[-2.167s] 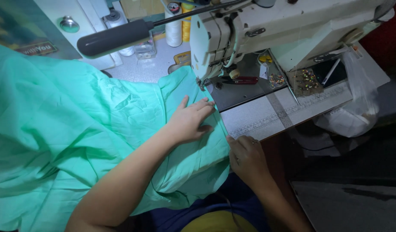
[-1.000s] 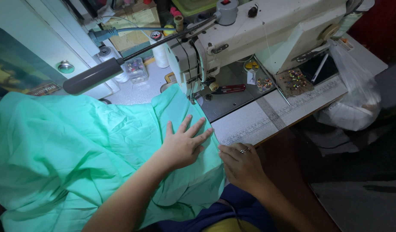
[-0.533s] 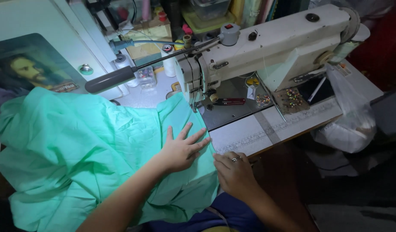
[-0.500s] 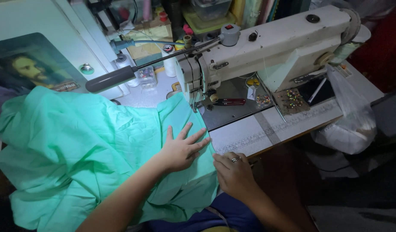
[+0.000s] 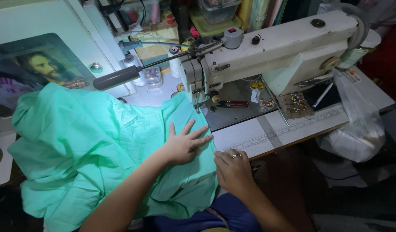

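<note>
My left hand lies flat on the green cloth, fingers spread apart and palm down, just in front of the sewing machine and a little to the left of its needle end. It presses the fabric against the table and clamps nothing. My right hand rests at the near edge of the cloth, in front of the machine and closer to me than my left hand. Its fingers are curled together at the fabric's edge; I cannot tell whether they pinch the hem or only lie against it. A ring sits on one of its fingers.

The green cloth spreads in a big rumpled heap to the left of the sewing machine, with one narrow corner running up under the machine's needle end. Its right edge falls along the line between my two hands.

On the dark plate under the machine's arm lie small red-handled snips. Farther right, still in front of the machine's body, a flat tray of coloured pins sits beside a dark rectangle. A white plastic bag hangs off the table at the machine's right end. A lamp on a dark bar reaches in from the machine's left side, above the cloth.
</note>
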